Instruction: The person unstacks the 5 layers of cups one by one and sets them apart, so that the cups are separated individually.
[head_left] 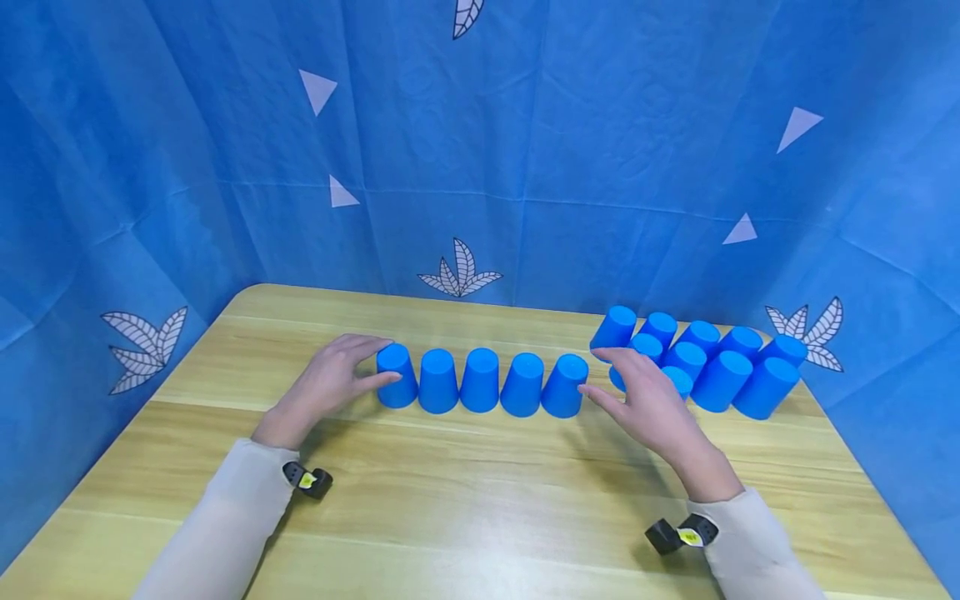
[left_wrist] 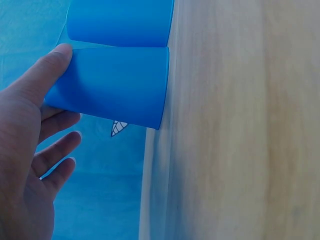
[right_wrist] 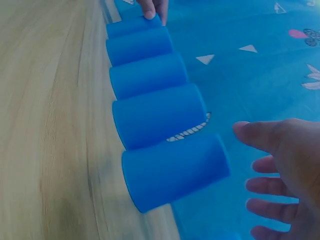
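Several blue plastic cups stand upside down in a row across the table, with a middle cup (head_left: 479, 382) between the two end ones. My left hand (head_left: 330, 377) pinches the leftmost cup (head_left: 396, 379) near its raised base, thumb on the near side and index finger behind. The left wrist view shows that cup (left_wrist: 115, 85) between thumb and index finger, while the other fingers hang loose. Beside the rightmost cup (head_left: 565, 387) is my right hand (head_left: 648, 404). The right wrist view shows this hand (right_wrist: 285, 170) with fingers spread, a gap between it and the end cup (right_wrist: 175, 172).
More blue cups, also upside down, stand grouped at the back right of the wooden table (head_left: 450, 500), such as a front cup (head_left: 722, 382) just beyond my right hand. A blue patterned curtain (head_left: 480, 150) hangs behind the table and along both sides.
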